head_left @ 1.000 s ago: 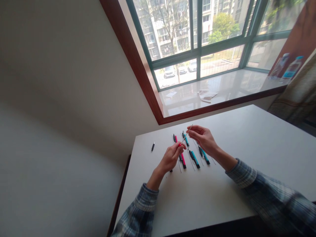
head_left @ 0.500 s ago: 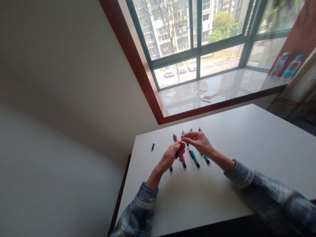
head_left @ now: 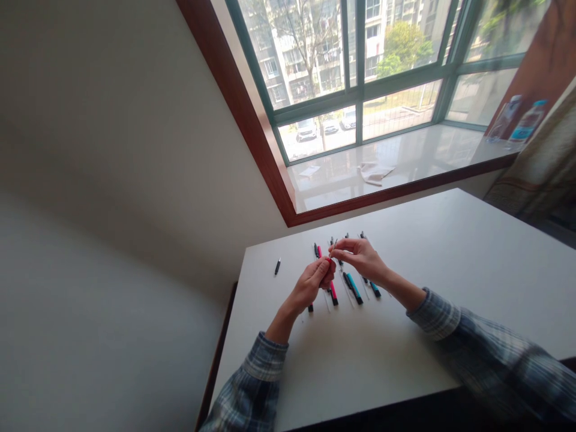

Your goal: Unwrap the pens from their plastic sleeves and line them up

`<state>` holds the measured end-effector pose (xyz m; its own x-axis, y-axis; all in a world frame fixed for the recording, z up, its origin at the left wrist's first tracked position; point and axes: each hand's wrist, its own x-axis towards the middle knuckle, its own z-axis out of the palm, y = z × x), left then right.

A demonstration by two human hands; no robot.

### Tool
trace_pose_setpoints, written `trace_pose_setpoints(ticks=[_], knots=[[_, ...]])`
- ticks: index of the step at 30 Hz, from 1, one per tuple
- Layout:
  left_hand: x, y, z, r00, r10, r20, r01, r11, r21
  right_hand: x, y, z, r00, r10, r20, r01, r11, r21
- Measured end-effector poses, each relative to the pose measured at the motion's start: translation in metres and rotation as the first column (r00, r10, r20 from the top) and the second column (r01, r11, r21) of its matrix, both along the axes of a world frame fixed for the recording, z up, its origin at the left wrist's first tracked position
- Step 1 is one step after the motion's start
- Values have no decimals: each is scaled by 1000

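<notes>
My left hand [head_left: 311,283] is closed around a pink pen barrel [head_left: 330,261], only the upper end of which shows. Just above it, my right hand [head_left: 362,257] pinches a thin pen refill [head_left: 333,247] between thumb and fingertips, its lower end at the barrel's top. Whether the refill sits inside the barrel is too small to tell. Below and behind the hands lie pen parts: a pink barrel [head_left: 333,294], a teal barrel [head_left: 354,288] and another teal barrel [head_left: 375,290], with thin clear refills [head_left: 348,292] beside them. My hands partly cover the rows.
A small black pen piece [head_left: 278,266] lies alone on the left of the white table [head_left: 360,354]. Beyond the table is a window sill [head_left: 333,189] with a crumpled cloth or paper [head_left: 376,174] and plastic bottles [head_left: 527,126]. A wall [head_left: 135,240] rises on the left.
My left fingers have shifted around the pink barrel, and the dark piece seen below them is now mostly hidden. The right hand keeps its pinch, nearly in place.
</notes>
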<state>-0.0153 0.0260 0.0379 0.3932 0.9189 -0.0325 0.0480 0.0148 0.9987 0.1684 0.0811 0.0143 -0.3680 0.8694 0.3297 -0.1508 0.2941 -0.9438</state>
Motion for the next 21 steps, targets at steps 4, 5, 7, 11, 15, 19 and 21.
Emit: trace_pose_setpoints(ticks=[4,5,7,11,15,19,21], knots=[[-1,2,-2,1000,1,20,-1,1000,-10,1,-1,3,999,-47,11,47,997,55],[-1,3,-3,1000,-4,23,4,1000,-14,1,-1,3,998,-56,12,56,996,67],[-2,4,-5,1000,-11,26,11,1000,-18,1,-2,3,998,-63,11,62,995,72],[-2,5,-7,1000,-17,25,17,1000,-6,0,-1,1,999,-41,-32,42,999,16],[-2,6,-9,999,-37,5,37,999,15,1,-1,1,1000,-2,-20,2,1000,-5],[-1,6,-9,1000,8,-18,-6,998,70,3,-1,2,1000,-1,-16,2,1000,16],[0,7,-9,999,27,-27,-24,994,107,3,-1,2,1000,-4,-19,5,1000,20]])
